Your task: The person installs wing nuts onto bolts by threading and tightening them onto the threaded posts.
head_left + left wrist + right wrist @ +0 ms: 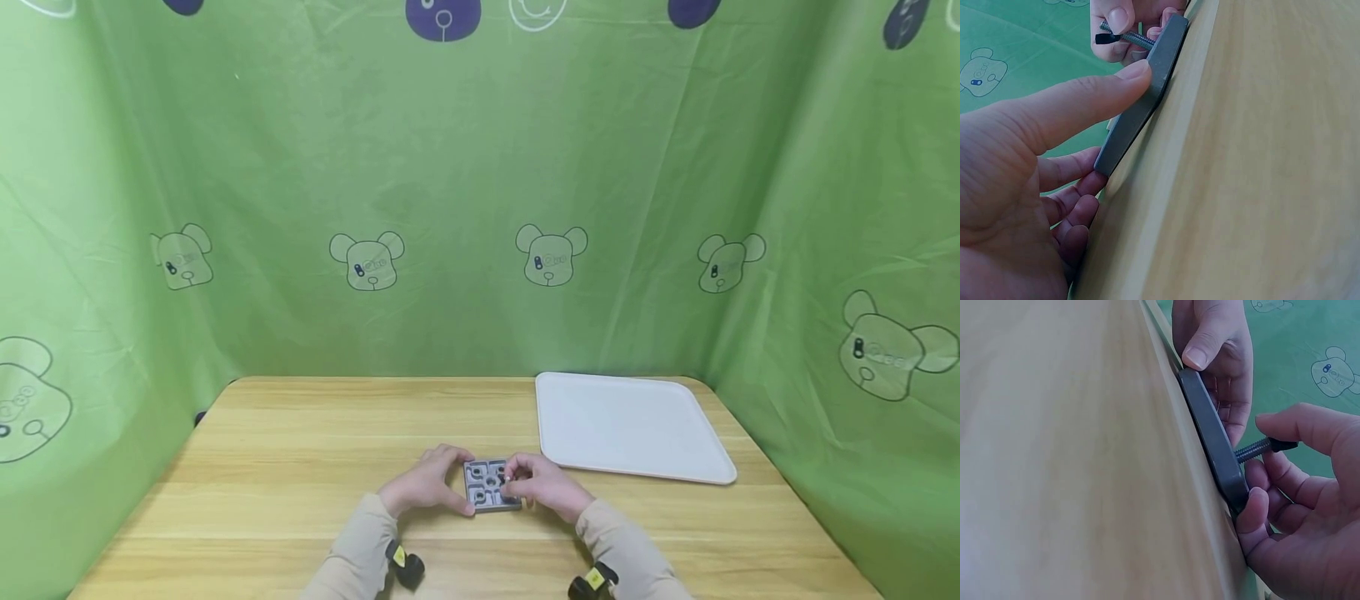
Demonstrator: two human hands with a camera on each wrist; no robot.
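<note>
A square grey plate (pixel 486 492) with recesses and round holes lies on the table between both hands. My left hand (pixel 427 485) grips its left side, thumb at the near corner and fingers at the far one. A threaded bolt (pixel 1252 450) with a black end (pixel 1284 445) stands up from the plate near its right side. My right hand (pixel 551 487) pinches the top of this bolt between thumb and forefinger, while its other fingers bend beside the plate's edge. In the left wrist view, the bolt (pixel 1138 41) is partly covered by the right fingers.
A white tray (pixel 630 425) lies at the back right of the wooden table (pixel 337 425). Green cloth (pixel 450 333) with bear outlines hangs behind and at both sides.
</note>
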